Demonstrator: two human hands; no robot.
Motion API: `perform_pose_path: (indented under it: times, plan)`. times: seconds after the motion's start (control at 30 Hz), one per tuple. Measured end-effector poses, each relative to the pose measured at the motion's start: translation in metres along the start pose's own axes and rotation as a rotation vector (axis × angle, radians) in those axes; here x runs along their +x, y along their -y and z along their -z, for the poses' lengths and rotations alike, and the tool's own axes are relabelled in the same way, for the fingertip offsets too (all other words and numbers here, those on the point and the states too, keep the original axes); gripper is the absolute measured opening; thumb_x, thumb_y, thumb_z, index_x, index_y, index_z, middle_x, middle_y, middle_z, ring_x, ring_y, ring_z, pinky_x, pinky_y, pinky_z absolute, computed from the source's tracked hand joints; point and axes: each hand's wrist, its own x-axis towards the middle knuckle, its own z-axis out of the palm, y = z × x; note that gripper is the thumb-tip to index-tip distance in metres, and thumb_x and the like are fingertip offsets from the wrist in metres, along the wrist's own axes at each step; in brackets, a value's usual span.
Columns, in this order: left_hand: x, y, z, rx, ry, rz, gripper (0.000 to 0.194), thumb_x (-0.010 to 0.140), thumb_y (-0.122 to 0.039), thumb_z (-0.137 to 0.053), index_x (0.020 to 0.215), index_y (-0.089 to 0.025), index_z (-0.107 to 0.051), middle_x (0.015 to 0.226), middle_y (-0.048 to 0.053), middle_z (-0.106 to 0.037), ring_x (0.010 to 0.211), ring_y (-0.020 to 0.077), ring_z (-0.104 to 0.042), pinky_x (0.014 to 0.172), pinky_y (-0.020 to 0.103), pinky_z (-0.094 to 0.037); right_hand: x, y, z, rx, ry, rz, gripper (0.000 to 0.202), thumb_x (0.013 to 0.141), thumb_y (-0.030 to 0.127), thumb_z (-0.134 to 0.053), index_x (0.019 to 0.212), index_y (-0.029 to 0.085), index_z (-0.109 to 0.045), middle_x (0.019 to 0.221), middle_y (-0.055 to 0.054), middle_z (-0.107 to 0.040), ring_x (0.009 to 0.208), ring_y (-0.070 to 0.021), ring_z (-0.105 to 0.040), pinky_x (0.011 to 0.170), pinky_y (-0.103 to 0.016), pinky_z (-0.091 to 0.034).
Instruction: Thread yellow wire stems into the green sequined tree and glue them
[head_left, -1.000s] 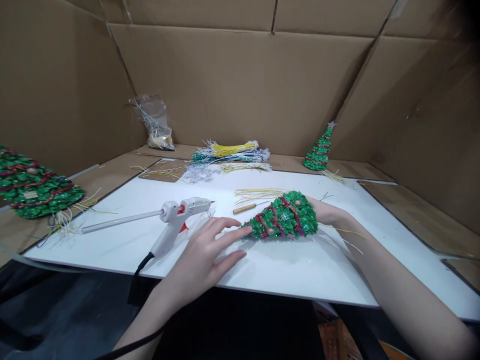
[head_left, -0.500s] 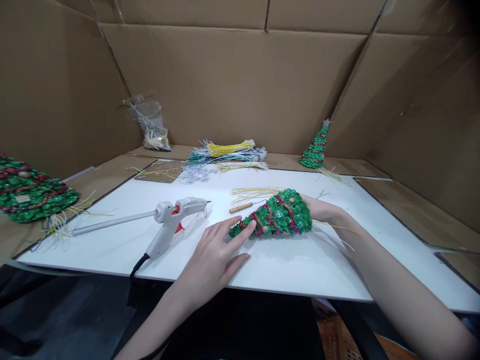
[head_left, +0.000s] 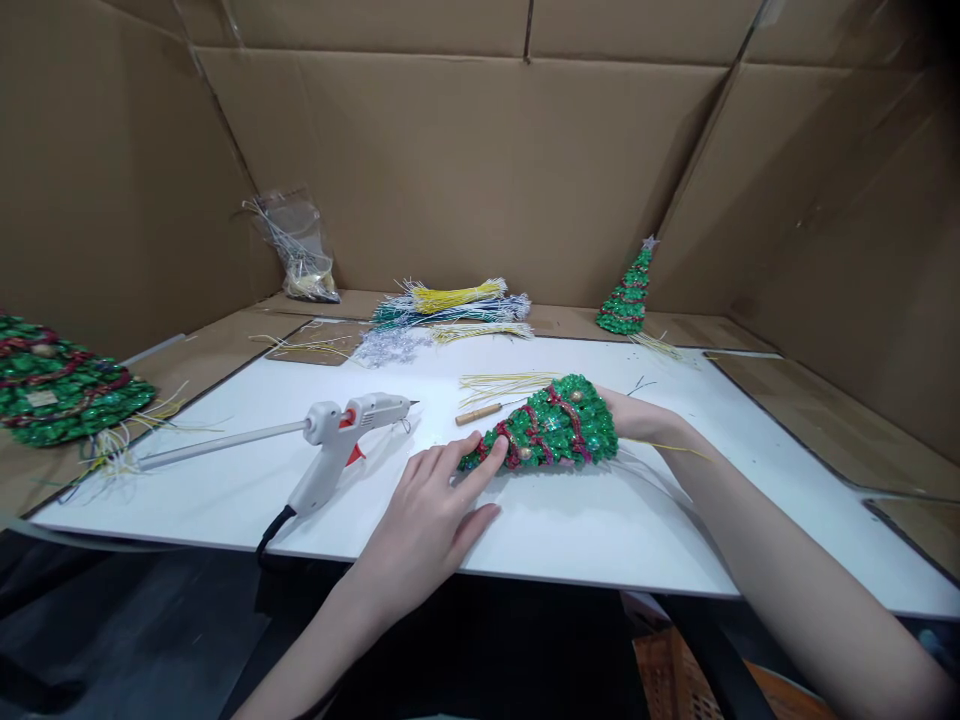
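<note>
A small green tinsel tree [head_left: 559,425] with red garland lies on its side over the white board, its tip pointing left. My left hand [head_left: 431,500] rests at the narrow tip, fingers apart, the index finger on the garland and the thumb off to the side. My right hand [head_left: 619,405] is behind the wide base; its fingers are hidden by the tree. Thin yellow and white wires stick out of the base near my right wrist. Behind the tree are a wooden-handled tool [head_left: 478,414] and yellow wires [head_left: 502,384].
A white glue gun [head_left: 330,450] stands left of my left hand, its cord over the front edge. Another tree [head_left: 64,385] lies far left, and a third [head_left: 628,295] stands at the back right. Wire bundles [head_left: 457,305] and a plastic bag [head_left: 300,250] are at the back.
The whole view has shifted slightly. My left fingers sit a little more over the tree's tip, which they now cover more. The tree is tilted slightly differently.
</note>
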Motion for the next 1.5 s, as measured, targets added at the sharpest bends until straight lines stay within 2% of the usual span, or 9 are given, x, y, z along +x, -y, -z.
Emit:
perform_pose_path:
  times: [0.33,0.67,0.9,1.17,1.5]
  plan:
    - [-0.002,0.002,-0.001,0.037,-0.042,-0.032,0.051,0.098,-0.031,-0.047,0.148,-0.028,-0.036,0.139,0.011,-0.050,0.123,0.0266,-0.049,0.098,0.045,-0.044,0.000,-0.002,0.000,0.025,-0.027,-0.034,0.064,0.071,0.044,-0.077,0.127,0.021,-0.061,0.127,-0.010,-0.066,0.119,-0.0327,-0.059,0.103,-0.048,-0.048]
    - [0.000,0.000,-0.003,0.107,-0.027,-0.029,0.053,0.097,-0.031,-0.046,0.149,-0.024,-0.037,0.136,0.013,-0.052,0.116,0.0287,-0.053,0.094,0.046,-0.047,0.000,-0.001,-0.001,0.060,-0.035,-0.025,0.068,0.068,0.045,-0.079,0.129,0.021,-0.060,0.129,-0.011,-0.065,0.119,-0.0332,-0.059,0.102,-0.048,-0.048]
    - [0.001,-0.002,-0.002,0.121,-0.034,-0.031,0.052,0.097,-0.030,-0.045,0.148,-0.024,-0.038,0.135,0.013,-0.054,0.114,0.0287,-0.054,0.094,0.046,-0.047,0.000,0.001,-0.002,0.028,-0.058,-0.012,0.058,0.069,0.042,-0.078,0.122,0.022,-0.065,0.124,-0.008,-0.068,0.117,-0.0325,-0.061,0.101,-0.047,-0.049]
    - [-0.002,0.000,-0.001,0.113,-0.057,-0.065,0.051,0.096,-0.027,-0.046,0.147,-0.024,-0.041,0.140,0.013,-0.051,0.113,0.0276,-0.055,0.097,0.047,-0.043,0.000,-0.008,0.001,0.028,-0.055,-0.036,0.062,0.067,0.043,-0.080,0.123,0.021,-0.063,0.122,-0.009,-0.069,0.111,-0.0308,-0.063,0.097,-0.045,-0.052]
    - [-0.001,-0.001,-0.004,0.135,-0.039,-0.050,0.052,0.097,-0.028,-0.045,0.148,-0.025,-0.037,0.138,0.013,-0.052,0.116,0.0286,-0.053,0.094,0.046,-0.044,0.002,0.002,-0.002,0.012,-0.031,0.033,0.059,0.069,0.045,-0.078,0.121,0.020,-0.066,0.120,-0.009,-0.069,0.112,-0.0318,-0.063,0.098,-0.046,-0.051]
